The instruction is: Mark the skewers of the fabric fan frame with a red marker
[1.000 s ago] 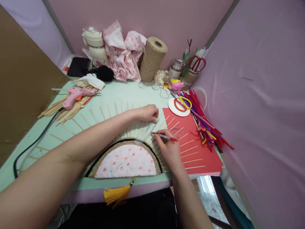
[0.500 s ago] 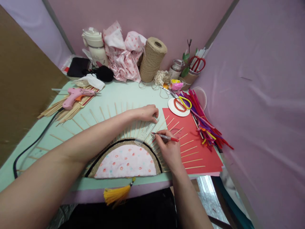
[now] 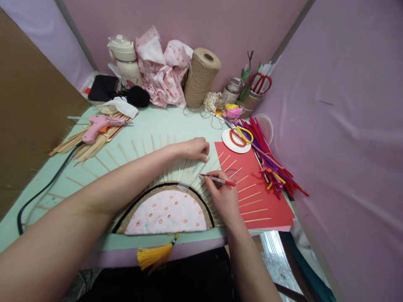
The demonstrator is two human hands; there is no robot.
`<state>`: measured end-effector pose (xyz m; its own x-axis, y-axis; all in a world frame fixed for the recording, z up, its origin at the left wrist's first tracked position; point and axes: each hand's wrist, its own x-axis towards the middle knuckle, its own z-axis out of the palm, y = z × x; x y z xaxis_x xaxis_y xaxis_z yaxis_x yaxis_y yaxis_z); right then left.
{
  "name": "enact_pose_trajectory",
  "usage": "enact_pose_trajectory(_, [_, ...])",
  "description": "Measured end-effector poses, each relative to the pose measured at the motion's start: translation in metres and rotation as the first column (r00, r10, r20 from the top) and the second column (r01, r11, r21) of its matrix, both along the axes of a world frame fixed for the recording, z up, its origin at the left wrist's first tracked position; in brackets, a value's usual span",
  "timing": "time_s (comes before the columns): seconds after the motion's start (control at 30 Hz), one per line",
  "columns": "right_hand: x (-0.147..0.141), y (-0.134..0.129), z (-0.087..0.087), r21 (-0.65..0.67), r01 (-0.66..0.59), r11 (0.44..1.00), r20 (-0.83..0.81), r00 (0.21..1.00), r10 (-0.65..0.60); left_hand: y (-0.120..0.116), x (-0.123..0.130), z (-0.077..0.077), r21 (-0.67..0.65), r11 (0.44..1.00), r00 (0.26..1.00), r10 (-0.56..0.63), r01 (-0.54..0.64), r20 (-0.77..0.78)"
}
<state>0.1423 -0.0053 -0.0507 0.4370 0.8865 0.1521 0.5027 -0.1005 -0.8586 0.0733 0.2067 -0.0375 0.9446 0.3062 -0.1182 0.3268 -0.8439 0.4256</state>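
A half-round fan shape with pink flowered cloth, a twine band and a black edge lies at the table's front, thin wooden sticks spreading out from it. My left hand is closed on the far end of a clear ruler, which lies slantwise over the sticks. In my right hand is a red and white pen, its tip pointing left beside the ruler. Several sticks on the right lie over red paper. A yellow tassel hangs at the front edge.
A pink glue gun rests on loose sticks at the left. Behind stand a bottle, crumpled cloth and a twine spool. Scissors and pipe cleaners lie at the right.
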Motion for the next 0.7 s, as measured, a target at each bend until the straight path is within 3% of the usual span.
enact_pose_trajectory(0.2, [0.0, -0.001, 0.001, -0.006, 0.012, 1.0, 0.017, 1.0, -0.012, 0.001, 0.0, -0.002, -0.013, 1.0, 1.0, 0.0, 0.0, 0.005])
enact_pose_trajectory(0.4, [0.0, -0.002, 0.001, 0.031, 0.053, 0.998, -0.014, 0.999, -0.053, 0.003, -0.003, 0.009, -0.023, 0.999, 0.999, 0.022, -0.022, 0.027])
enact_pose_trajectory(0.57, [0.0, -0.002, 0.001, 0.042, 0.059, 0.997, -0.012, 0.998, -0.059, 0.007, -0.012, 0.024, -0.165, 0.983, 0.996, 0.086, -0.083, 0.008])
enact_pose_trajectory(0.7, [0.0, -0.002, 0.0, 0.032, 0.059, 0.998, -0.008, 0.998, -0.059, 0.011, -0.018, 0.028, -0.244, 0.964, 0.994, 0.108, -0.109, -0.016])
